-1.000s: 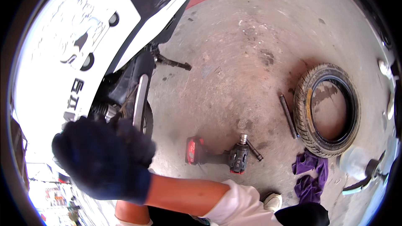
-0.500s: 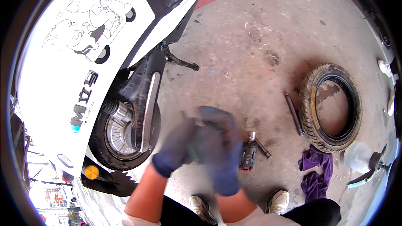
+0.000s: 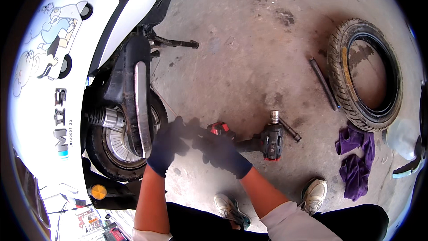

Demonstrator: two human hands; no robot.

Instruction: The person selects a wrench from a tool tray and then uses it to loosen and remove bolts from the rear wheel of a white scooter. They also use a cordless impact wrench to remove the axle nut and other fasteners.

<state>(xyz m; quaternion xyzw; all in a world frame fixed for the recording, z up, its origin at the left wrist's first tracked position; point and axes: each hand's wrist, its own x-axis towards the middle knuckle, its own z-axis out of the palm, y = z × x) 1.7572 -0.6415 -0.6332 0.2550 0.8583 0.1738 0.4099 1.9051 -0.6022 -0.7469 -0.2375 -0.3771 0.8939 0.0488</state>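
Observation:
Both my hands wear dark gloves with blue cuffs and are raised over the floor beside the scooter's rear wheel (image 3: 119, 143). My left hand (image 3: 168, 145) is closer to the wheel. My right hand (image 3: 219, 151) reaches toward it from the right, fingertips near the left hand's. Motion blurs the fingers, so whether anything small is between them cannot be made out. Just right of my right hand lies a black and red cordless impact wrench (image 3: 273, 142) with a silver socket on its nose. My right hand partly covers its handle and red battery (image 3: 220, 128).
The white scooter (image 3: 67, 85) fills the left side, its black stand (image 3: 176, 43) sticking out. A loose tyre (image 3: 341, 80) lies at the right, beside a dark bar (image 3: 324, 84). Near it are a purple cloth (image 3: 356, 169) and a clear plastic container (image 3: 403, 138). An extension bar (image 3: 290, 129) lies behind the wrench.
My hands were close together and overlapping; now they are farther apart, with the right hand's fingers pointing left. The view has shifted, bringing the wrench's battery into sight.

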